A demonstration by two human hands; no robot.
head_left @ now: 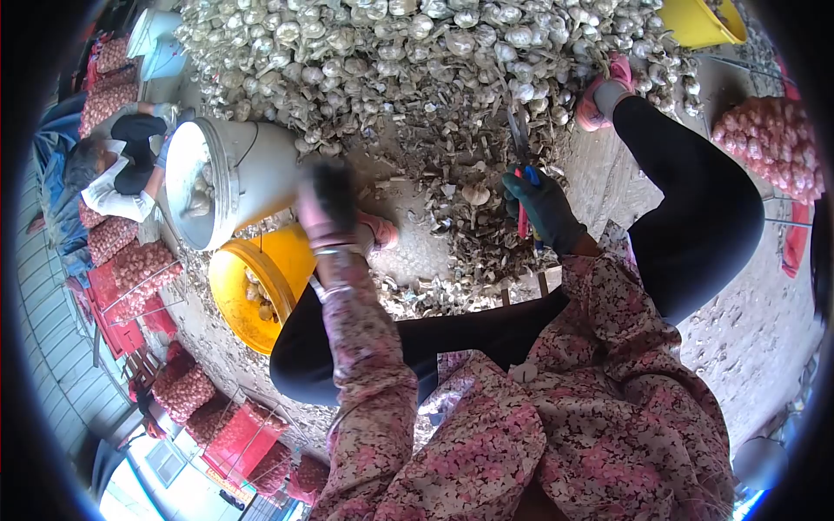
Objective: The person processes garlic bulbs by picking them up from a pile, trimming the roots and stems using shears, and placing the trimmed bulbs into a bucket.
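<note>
My right hand [549,208], in a dark green glove, is closed around the red and blue handles of a pair of shears [519,137]. The blades point away from me toward a big heap of garlic bulbs [391,52]. Motion smears my gloved left hand [327,200], which is over the side of a white bucket [265,161] and near a yellow bucket [291,252]. Whether its fingers hold anything cannot be made out. Some garlic bulbs lie inside both buckets. A loose garlic bulb [475,194] rests on the scraps between my feet.
Garlic trimmings [486,252] cover the ground between my legs. Red net sacks of garlic [771,148] stand at right, with more sacks [143,269] along the left. Another person [122,178] sits beyond the white bucket. A second yellow bucket [699,24] stands at upper right.
</note>
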